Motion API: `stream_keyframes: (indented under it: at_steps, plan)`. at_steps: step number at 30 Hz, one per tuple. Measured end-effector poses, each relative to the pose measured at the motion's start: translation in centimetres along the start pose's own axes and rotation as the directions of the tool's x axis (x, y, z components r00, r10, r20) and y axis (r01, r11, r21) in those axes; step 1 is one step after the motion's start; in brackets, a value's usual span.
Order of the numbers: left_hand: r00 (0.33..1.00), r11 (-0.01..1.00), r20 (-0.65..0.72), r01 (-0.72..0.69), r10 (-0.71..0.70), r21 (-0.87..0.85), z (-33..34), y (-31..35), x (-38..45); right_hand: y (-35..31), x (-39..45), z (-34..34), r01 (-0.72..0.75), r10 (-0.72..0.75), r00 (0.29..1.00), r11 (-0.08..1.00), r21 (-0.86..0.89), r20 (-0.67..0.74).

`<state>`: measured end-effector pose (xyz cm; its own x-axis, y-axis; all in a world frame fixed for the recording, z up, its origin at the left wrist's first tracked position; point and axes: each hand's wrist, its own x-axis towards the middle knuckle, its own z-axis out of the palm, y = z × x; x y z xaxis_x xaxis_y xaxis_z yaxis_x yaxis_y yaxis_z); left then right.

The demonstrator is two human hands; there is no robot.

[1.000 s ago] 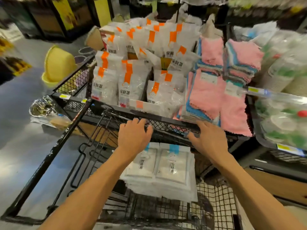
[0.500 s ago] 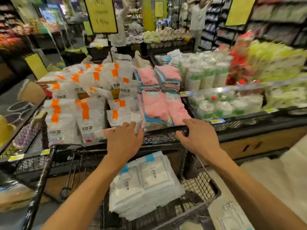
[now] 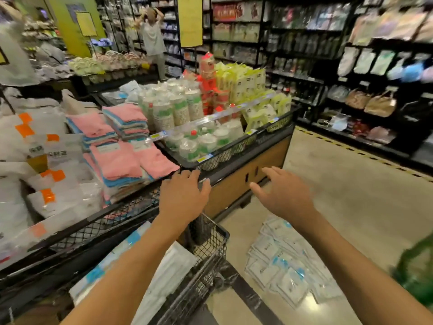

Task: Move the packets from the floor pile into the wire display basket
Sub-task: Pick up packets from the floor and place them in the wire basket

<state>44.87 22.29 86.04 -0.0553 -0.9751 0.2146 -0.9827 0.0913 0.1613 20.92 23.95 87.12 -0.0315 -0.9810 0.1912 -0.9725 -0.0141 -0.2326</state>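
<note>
A loose pile of white packets with blue tabs lies on the beige floor at lower right. The black wire display basket stands at lower centre, and a stack of the same packets lies inside it under my left forearm. My left hand hovers above the basket's far corner, fingers relaxed and holding nothing. My right hand hangs in the air above the floor pile, fingers spread and empty.
A black mesh display table holds white bags with orange tabs and pink cloths. Beside it another bin holds plastic containers and yellow packs. Dark shelves line the right aisle. A person stands far back.
My view has swung to the right, bringing the floor pile into sight. Both hands have come off the display table's front rail and spread apart; the right one now hangs over the floor pile.
</note>
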Motion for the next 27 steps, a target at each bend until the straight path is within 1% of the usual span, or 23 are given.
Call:
stream_keyframes:
  at_steps: [4,8,11,14,20,27]
  plan:
    - [0.991,0.990,0.009,-0.132,0.132,-0.048,1.3,7.6,1.1,7.3,-1.8,-2.3,-0.120,0.120,0.993,0.992,-0.031,0.017]
    - [0.965,0.964,0.029,-0.258,0.260,-0.068,3.1,15.8,2.1,15.0,-3.8,-3.7,-0.226,0.226,0.974,0.972,-0.062,-0.012]
    - [0.949,0.949,0.053,-0.308,0.312,-0.069,5.0,21.4,2.2,20.6,-5.1,-4.3,-0.290,0.289,0.957,0.955,-0.065,-0.024]
    - [0.940,0.942,0.072,-0.328,0.333,-0.075,6.9,25.8,2.1,25.5,-6.3,-4.3,-0.329,0.327,0.944,0.942,-0.067,-0.033]
    - [0.912,0.930,0.183,-0.358,0.368,-0.090,11.3,30.6,2.1,32.4,-8.9,-2.6,-0.438,0.438,0.899,0.898,-0.050,-0.002]
    - [0.860,0.915,0.314,-0.380,0.402,-0.133,17.4,34.4,4.5,38.0,-9.4,0.8,-0.572,0.575,0.818,0.817,-0.073,0.024]
